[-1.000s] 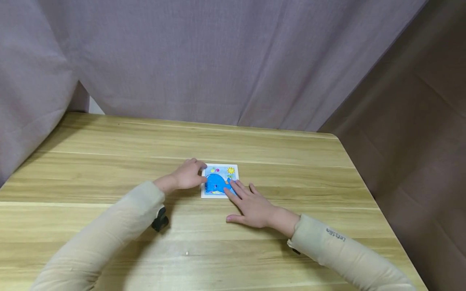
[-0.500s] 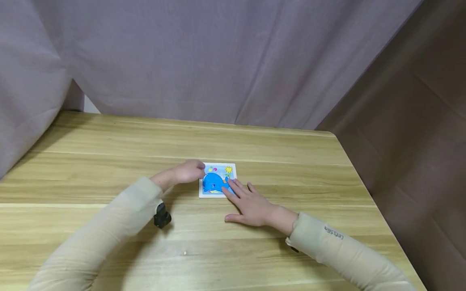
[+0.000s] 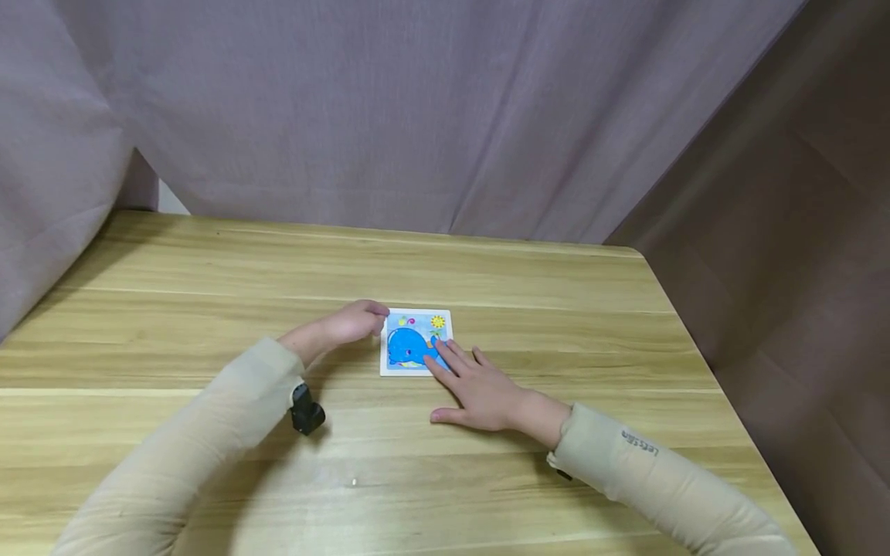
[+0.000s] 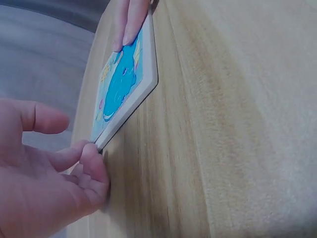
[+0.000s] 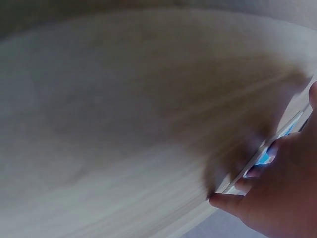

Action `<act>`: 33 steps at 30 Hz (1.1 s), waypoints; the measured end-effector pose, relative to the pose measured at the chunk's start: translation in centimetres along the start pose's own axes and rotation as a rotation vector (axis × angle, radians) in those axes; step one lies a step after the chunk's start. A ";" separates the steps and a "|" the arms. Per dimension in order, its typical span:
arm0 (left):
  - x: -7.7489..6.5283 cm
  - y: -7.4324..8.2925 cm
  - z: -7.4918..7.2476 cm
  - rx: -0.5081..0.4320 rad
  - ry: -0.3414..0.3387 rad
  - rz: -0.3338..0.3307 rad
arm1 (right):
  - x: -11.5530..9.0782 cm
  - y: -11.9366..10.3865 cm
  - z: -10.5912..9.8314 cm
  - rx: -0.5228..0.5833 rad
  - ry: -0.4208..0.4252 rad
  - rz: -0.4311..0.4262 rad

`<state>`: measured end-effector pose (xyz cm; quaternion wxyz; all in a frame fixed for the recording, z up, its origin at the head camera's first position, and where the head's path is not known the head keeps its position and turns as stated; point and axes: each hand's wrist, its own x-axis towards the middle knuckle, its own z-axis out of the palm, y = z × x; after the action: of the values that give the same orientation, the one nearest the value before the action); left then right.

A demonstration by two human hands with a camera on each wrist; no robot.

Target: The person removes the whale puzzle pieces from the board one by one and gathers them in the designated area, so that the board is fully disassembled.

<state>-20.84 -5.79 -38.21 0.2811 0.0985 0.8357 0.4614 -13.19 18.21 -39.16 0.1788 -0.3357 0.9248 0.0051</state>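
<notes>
Here, whale-picture board [image 3: 412, 344] lies flat on bench [image 3: 528, 297], beneath straight, spread fingers of right hand [image 3: 485, 398]; curled fingers of left hand [image 3: 350, 323] touch board corner, whether pinching, cannot tell. Printed sun [image 3: 437, 321] just beyond right fingers.

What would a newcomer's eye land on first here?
Probably the bright blue whale on the square, white-edged board, near the head view's centre, on the pale wooden table. Next, the bare left hand touching the board's far left corner, and the bare right hand laid over its near right corner.
</notes>
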 end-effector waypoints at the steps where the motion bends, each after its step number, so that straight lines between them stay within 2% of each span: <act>1: 0.0 0.0 0.0 -0.008 -0.004 -0.001 | 0.0 0.0 0.0 -0.001 0.000 0.000; 11: 0.1 0.4 -0.2 -0.087 -0.005 -0.012 | -0.1 0.1 0.1 -0.009 0.019 -0.012; 14: 0.7 0.4 0.0 -0.087 0.043 0.008 | -0.1 0.2 0.0 0.001 0.010 -0.013; 18: 1.5 0.3 0.4 -0.040 0.154 0.028 | 0.0 0.5 -0.8 0.030 0.001 -0.030; 22: 1.8 0.4 0.8 -0.017 0.245 0.009 | 0.7 0.8 -2.2 0.048 0.019 -0.056; 27: 1.8 0.8 1.4 -0.008 0.288 0.004 | 2.0 0.5 -3.1 0.044 0.034 -0.052; 33: 1.8 1.2 1.9 -0.008 0.305 0.006 | 2.9 0.2 -2.3 0.003 -0.030 -0.014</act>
<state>-21.34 -3.02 -38.66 0.1499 0.0287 0.8665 0.4752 -16.07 16.29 -38.02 0.1932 -0.3419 0.9196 0.0074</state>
